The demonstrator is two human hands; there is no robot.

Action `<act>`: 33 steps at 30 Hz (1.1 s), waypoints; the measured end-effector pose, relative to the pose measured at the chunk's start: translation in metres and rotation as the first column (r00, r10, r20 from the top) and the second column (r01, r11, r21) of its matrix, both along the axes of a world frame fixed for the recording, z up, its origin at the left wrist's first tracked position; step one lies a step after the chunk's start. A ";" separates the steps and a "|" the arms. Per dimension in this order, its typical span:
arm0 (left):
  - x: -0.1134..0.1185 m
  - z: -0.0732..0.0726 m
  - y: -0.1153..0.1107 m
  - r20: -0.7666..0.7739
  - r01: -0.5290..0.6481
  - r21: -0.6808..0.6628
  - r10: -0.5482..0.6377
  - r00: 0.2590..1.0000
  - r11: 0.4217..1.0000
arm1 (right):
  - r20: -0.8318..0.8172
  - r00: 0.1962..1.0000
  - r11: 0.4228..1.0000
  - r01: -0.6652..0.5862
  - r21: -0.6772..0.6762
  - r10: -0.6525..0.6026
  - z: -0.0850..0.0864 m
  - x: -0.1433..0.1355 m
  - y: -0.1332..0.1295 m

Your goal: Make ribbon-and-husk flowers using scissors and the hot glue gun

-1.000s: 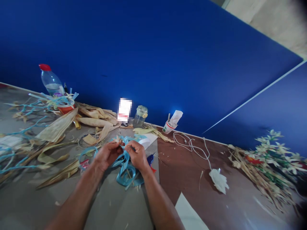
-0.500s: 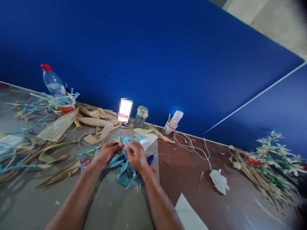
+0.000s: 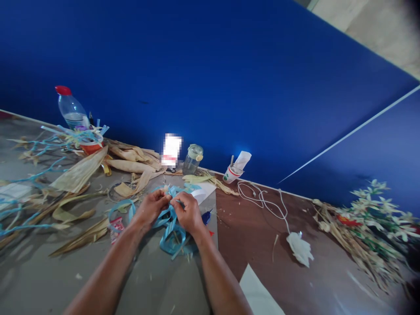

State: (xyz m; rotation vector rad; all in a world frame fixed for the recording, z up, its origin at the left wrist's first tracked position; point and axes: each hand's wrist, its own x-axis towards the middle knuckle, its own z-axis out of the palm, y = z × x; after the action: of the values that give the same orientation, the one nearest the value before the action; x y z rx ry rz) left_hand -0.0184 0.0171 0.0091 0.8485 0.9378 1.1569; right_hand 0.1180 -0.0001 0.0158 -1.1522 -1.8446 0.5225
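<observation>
My left hand (image 3: 152, 208) and my right hand (image 3: 187, 211) meet near the middle of the work surface, fingertips pinched close together. A small pale piece (image 3: 166, 189) sticks up from the fingers of my left hand. My right hand's fingers are closed at the same spot; what they pinch is too small to make out. Loops of light blue ribbon (image 3: 168, 240) lie beneath and between both hands. Dry corn husks (image 3: 80, 170) spread to the left of my hands.
A bottle with a red cap (image 3: 72, 107) and a red cup (image 3: 92, 146) stand at the back left. A glass jar (image 3: 193, 159) and a white cup (image 3: 232, 173) stand by the blue partition (image 3: 210, 78). A white cable (image 3: 262, 199) and artificial flowers (image 3: 382, 205) lie right.
My left hand has turned slightly and shifted a little right, showing more of the pink wrapper beside its wrist. The pale piece at its fingertips has changed angle. My right hand has barely moved.
</observation>
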 end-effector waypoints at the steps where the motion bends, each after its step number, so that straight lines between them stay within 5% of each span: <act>1: 0.000 0.001 -0.001 0.051 0.015 -0.015 -0.014 0.999 1.000 | -0.055 0.998 0.999 -0.004 -0.034 0.002 0.001 0.000 0.000; 10: 0.000 0.006 -0.004 0.122 0.065 -0.047 -0.059 0.991 0.997 | -0.320 0.947 0.973 -0.073 -0.221 -0.002 0.005 0.000 -0.001; 18: 0.001 0.000 -0.001 0.053 0.003 -0.086 0.002 0.999 0.996 | -0.429 0.882 0.882 -0.033 -0.471 -0.196 -0.003 0.005 0.008; 21: 0.001 -0.002 0.000 0.039 -0.002 -0.079 0.005 0.999 0.997 | -0.360 0.902 0.877 0.038 -0.479 -0.236 -0.006 0.005 0.010; 27: -0.002 -0.009 0.004 0.031 -0.022 -0.038 0.023 0.999 0.999 | -0.180 0.908 0.922 0.350 -0.166 -0.377 0.009 0.014 0.009; 33: 0.000 -0.012 0.005 -0.038 -0.037 0.017 0.038 0.999 0.999 | 0.105 0.963 0.943 0.264 -0.202 -0.247 0.025 0.045 -0.021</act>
State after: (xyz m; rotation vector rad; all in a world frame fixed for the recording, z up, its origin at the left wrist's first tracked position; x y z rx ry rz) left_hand -0.0186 0.0218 -0.0033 0.8720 0.9806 1.1855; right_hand 0.1626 -0.0209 0.0411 -1.5528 -1.6988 0.5418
